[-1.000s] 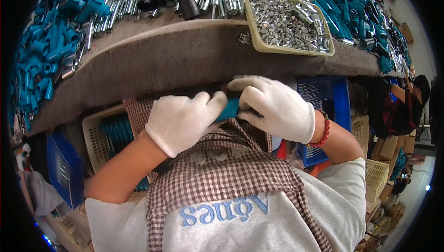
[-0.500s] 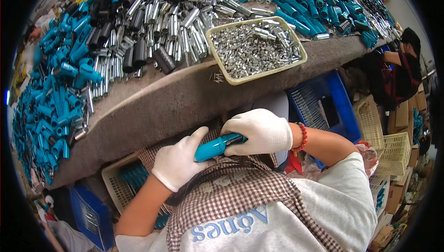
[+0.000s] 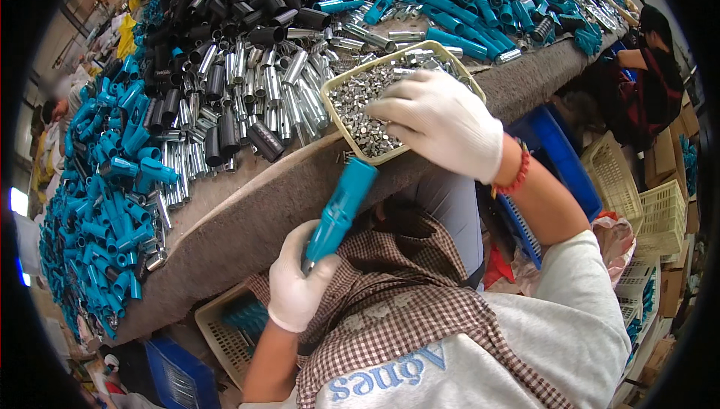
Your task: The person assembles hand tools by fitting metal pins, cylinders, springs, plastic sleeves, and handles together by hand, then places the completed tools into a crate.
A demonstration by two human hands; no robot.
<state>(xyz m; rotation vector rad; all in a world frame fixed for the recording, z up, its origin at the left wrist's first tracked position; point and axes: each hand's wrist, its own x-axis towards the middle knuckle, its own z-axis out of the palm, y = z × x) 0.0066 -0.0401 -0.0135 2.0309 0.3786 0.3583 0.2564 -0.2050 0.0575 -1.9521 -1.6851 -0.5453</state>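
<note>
My left hand [image 3: 298, 278], in a white knit glove, is wrapped round the lower end of a teal plastic tube [image 3: 340, 210]. The tube slants up and away from me, above my lap and in front of the table edge. My right hand [image 3: 442, 120], gloved alike, hangs over a cream plastic tray [image 3: 388, 157] with its fingers apart and bent down toward the contents. Small shiny metal pieces [image 3: 358, 105] fill the tray. Part of the tray is hidden by my right hand, and no piece shows clearly in its fingers.
Teal plastic parts [image 3: 97, 206] are heaped on the table's left side, with more at the back. Silver metal tubes [image 3: 274, 82] and black sleeves [image 3: 225, 127] lie between. A blue bin [image 3: 551, 154] and cream baskets [image 3: 661, 218] stand at right; another person [image 3: 649, 86] is beyond.
My right hand has let go of the teal tube and moved up and right over the tray. My left hand has tilted the tube more upright.
</note>
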